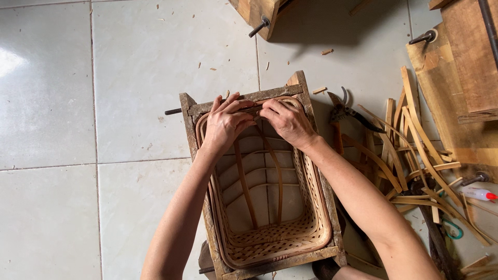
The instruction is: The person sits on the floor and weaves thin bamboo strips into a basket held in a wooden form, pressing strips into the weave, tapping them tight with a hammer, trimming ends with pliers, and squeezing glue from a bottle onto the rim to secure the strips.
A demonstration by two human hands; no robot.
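Head view, looking straight down at a white tiled floor. In the middle sits a woven bamboo basket, rectangular with rounded corners, held snug inside a rough wooden frame that has metal bolts poking out at the corners.

Both hands are at the far rim of the basket. The left hand has its fingers curled over the rim and pinched on a thin bamboo strip where it meets the edge — grip clamped tight. The right hand is just beside it, almost touching, fingers bent down and pressing on the same rim spot; its grip looks closed on the rim strip too, though the fingertips are partly hidden. Two long curved strips run from under the hands down into the basket.

Off to the right on the floor: a pair of pruning shears, a messy pile of bamboo strips, some wooden boards, and a small white bottle with a red cap. Wood chips are scattered at the far side.
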